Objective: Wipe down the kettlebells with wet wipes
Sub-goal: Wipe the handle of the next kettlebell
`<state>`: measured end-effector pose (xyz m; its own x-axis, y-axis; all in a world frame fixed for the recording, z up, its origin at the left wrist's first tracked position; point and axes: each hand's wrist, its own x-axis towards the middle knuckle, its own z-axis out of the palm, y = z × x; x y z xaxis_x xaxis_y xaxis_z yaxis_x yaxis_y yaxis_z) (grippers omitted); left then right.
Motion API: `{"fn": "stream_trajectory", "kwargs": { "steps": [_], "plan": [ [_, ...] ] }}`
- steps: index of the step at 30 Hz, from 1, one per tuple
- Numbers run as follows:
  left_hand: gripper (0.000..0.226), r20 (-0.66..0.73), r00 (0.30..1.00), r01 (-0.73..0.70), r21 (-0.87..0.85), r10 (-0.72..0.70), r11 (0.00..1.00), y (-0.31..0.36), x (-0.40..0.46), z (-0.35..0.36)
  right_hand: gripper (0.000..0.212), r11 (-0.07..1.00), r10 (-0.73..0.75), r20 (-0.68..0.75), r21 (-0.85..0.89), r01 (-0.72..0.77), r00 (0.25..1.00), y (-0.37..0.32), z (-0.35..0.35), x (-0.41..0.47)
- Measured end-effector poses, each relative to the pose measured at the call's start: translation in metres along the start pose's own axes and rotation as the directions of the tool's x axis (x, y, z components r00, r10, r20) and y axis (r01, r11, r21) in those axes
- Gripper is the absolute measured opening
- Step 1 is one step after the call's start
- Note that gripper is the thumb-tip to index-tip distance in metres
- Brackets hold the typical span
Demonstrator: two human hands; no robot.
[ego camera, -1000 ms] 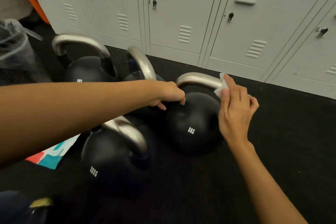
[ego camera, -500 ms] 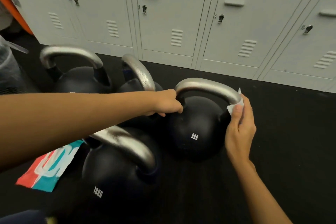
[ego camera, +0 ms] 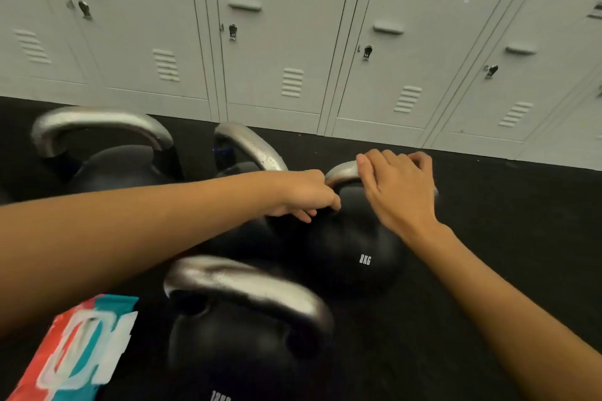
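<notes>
Pale grey lockers (ego camera: 267,42) line back wall; black rubber floor (ego camera: 521,221) below.

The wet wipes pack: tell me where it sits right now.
In the head view the wet wipes pack lies on the black floor at the lower left, under the left forearm and just left of the nearest kettlebell.

"8KG" on black kettlebell (ego camera: 351,247)

You can see four kettlebells: one under your right hand (ego camera: 395,192), marked 8KG (ego camera: 355,251), one (ego camera: 241,338) below your left hand (ego camera: 306,194), and two, (ego camera: 107,156) and (ego camera: 247,153), beyond that hand. There is one wipes packet (ego camera: 75,352) and five locker doors (ego camera: 277,42).
</notes>
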<state>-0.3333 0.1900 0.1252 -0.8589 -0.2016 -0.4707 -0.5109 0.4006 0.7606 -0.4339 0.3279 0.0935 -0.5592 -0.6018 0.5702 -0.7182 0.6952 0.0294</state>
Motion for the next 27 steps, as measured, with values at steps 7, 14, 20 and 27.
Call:
{"fn": "stream_trajectory", "kwargs": {
  "steps": [7,14,20,27],
  "plan": [
    [0.023,0.212,0.973,-0.168,0.397,0.088,0.902,0.013,-0.028,-0.045,0.053,0.951,-0.298,0.256,0.001,0.308,0.920,-0.025,-0.010,0.024],
    [0.025,-0.116,0.924,-0.313,0.314,0.364,0.896,-0.030,-0.040,-0.132,0.039,0.956,-0.075,0.542,0.278,-0.094,0.837,-0.066,-0.020,0.050],
    [0.016,-0.650,0.694,-0.440,-0.043,0.310,0.897,-0.077,-0.017,-0.157,0.043,0.756,0.160,0.431,0.525,-0.391,0.888,-0.101,-0.015,0.055],
    [0.027,-0.719,0.686,-0.395,-0.235,0.114,0.888,-0.114,0.002,-0.116,0.035,0.250,0.304,0.510,0.772,-0.584,0.805,-0.114,0.007,0.000]
  ]
}}
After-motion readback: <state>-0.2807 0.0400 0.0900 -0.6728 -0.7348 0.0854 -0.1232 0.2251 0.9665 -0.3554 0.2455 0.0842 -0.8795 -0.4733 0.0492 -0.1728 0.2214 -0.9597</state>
